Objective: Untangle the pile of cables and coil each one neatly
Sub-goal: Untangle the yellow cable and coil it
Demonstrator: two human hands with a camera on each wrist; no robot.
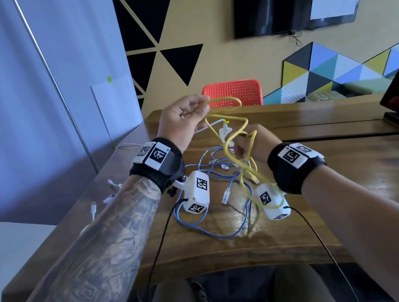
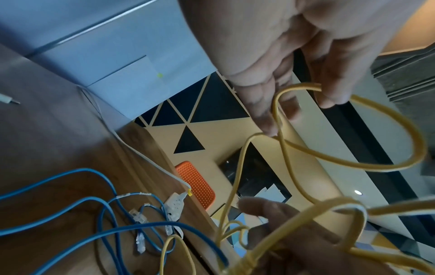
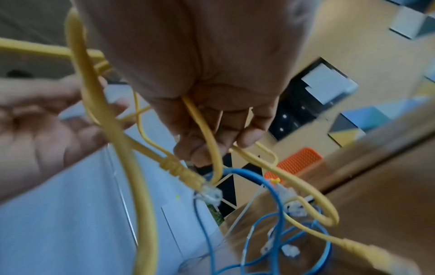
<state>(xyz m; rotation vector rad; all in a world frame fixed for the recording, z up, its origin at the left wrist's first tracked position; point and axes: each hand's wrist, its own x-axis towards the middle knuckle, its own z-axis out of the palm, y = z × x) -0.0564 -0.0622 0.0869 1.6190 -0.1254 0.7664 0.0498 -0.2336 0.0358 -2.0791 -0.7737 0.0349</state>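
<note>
The yellow cable (image 1: 230,120) hangs in loose loops between the two raised hands, running mainly from upper left down to lower right. The left hand (image 1: 182,117) pinches one loop at its fingertips (image 2: 329,96); the right hand (image 1: 252,145) curls its fingers around another strand (one clear plug (image 3: 208,193) dangles just below them). Below the fingers, blue cables (image 1: 204,223) lie tangled on the wooden table (image 1: 356,191); their number is hard to make out.
</note>
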